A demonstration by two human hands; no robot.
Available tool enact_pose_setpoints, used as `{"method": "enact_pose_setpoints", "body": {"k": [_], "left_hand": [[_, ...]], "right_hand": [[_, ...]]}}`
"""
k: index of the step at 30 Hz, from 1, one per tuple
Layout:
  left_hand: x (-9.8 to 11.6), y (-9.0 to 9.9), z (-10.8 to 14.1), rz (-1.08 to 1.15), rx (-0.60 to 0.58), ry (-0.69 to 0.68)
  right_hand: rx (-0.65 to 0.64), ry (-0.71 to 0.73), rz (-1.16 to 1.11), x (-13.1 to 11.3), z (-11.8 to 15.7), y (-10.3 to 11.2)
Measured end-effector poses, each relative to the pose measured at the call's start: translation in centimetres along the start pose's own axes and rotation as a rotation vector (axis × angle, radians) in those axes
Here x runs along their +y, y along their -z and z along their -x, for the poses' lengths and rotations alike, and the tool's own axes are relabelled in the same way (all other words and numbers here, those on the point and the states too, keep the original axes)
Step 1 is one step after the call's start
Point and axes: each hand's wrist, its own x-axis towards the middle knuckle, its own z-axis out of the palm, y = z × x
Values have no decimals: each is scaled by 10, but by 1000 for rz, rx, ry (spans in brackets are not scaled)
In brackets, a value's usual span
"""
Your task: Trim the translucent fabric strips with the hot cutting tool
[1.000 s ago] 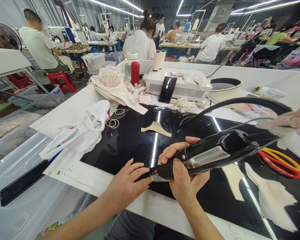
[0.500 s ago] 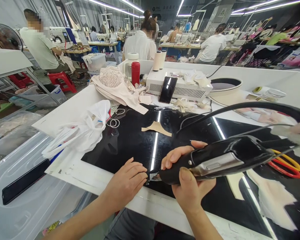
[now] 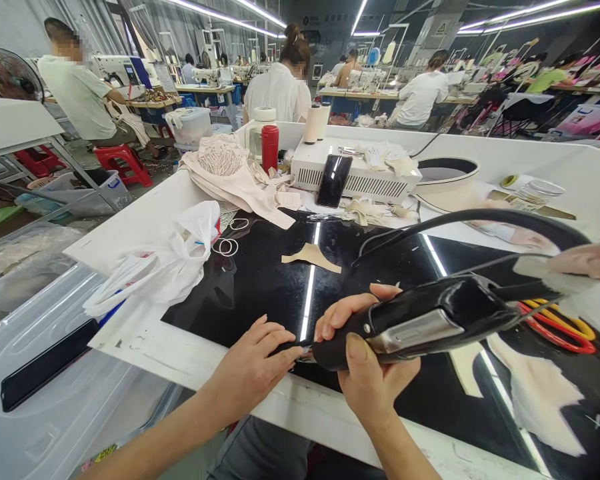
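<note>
Head view: the right hand (image 3: 373, 383) has its grip around a fat black-and-silver tool (image 3: 420, 307) above a shiny black sheet (image 3: 255, 287). The left hand (image 3: 253, 363) is beside its tip; I cannot tell its grip. Pale wall writing (image 3: 325, 20) is too blurry.

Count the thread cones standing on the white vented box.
2: the front cone at the left end of the white vented box, and the rear cone just to its right, partly covered by it. Any cone wholly behind these would be hidden.
</note>
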Motion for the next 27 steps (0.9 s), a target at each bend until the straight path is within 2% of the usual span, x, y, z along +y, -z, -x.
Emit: {"method": "enact_pose_setpoints", "body": {"k": [4, 6, 9, 12, 15, 18, 23, 27], "left_hand": [[-4, 2, -1, 10, 0, -29], [-10, 3, -7, 30, -8, -66], [-25, 6, -26, 33, -38, -137], [-41, 6, -52, 55, -123, -206], [-48, 6, -75, 193, -259, -279], [-49, 7, -87, 334, -370, -301], [-47, 8, -89, 406, -463, -281], [-46, 5, -90, 410, -487, -285]], "right_hand": [[26, 4, 11, -11, -8, 5], [69, 36, 97, -19, -15, 11], [112, 88, 288, -32, -26, 22], [144, 78, 325, -38, -34, 30], [204, 61, 302, -36, -36, 34], [191, 76, 293, -32, -35, 35], [166, 58, 203, -24, -32, 31], [115, 74, 147, -17, -30, 28]]}}
